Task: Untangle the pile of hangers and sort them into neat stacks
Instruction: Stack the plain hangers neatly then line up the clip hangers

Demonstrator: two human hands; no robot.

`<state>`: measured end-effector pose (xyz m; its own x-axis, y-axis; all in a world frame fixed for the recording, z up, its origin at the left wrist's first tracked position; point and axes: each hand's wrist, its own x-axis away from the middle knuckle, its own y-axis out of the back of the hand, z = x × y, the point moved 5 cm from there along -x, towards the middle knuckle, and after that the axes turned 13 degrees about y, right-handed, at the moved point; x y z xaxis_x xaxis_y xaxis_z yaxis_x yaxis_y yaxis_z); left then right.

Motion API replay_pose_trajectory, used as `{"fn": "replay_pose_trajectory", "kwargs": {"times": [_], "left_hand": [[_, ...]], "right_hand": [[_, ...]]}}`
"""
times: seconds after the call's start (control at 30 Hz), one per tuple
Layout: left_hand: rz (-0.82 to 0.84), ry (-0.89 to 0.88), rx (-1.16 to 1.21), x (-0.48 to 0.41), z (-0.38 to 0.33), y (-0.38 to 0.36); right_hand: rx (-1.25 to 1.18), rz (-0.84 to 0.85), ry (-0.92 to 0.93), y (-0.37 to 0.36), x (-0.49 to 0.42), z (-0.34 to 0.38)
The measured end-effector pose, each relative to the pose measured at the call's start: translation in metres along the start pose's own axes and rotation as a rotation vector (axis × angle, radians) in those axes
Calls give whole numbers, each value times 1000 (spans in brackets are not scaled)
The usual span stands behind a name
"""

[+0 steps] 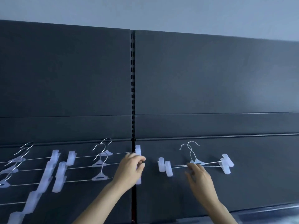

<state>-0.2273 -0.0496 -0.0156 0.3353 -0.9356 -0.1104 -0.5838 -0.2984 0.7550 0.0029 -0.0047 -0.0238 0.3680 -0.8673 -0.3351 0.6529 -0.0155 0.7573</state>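
Wire hangers with pale plastic clips lie flat on a dark panelled surface (226, 81). A spread row of three hangers (99, 164) lies left of centre. My left hand (131, 168) curls round the clips at their right ends (138, 150). A crossed pair of hangers (199, 162) lies to the right, with clips at both ends. My right hand (199, 177) pinches this pair at the wire bar beside the hooks; the hand is blurred. Several more hangers (13, 168) overlap at the far left edge.
A slotted vertical seam (133, 81) splits the dark surface between my hands. A diagonal line of clips (47, 177) runs down the left side. A lighter shiny edge (275, 214) shows at the bottom right. A pale wall (145, 10) is above.
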Motion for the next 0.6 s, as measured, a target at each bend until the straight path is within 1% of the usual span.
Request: {"fn": "replay_pose_trajectory", "kwargs": {"times": [0.17,0.27,0.33,0.4,0.5,0.6], "left_hand": [[52,-50,-50,-9,-68,-64],[61,-37,-223,-18,-99,-98],[88,-1,-384,-26,-109,-118],[122,13,-465,-32,-117,-135],[110,32,-477,-34,-121,-146],[93,70,-503,-36,-120,-148]], "right_hand": [[85,-63,-112,60,11,-83],[145,-55,-116,82,10,-115],[160,-24,-77,88,6,-125],[158,6,-3,90,-1,-125],[109,46,70,87,-6,-118],[45,94,91,83,-9,-115]]}}
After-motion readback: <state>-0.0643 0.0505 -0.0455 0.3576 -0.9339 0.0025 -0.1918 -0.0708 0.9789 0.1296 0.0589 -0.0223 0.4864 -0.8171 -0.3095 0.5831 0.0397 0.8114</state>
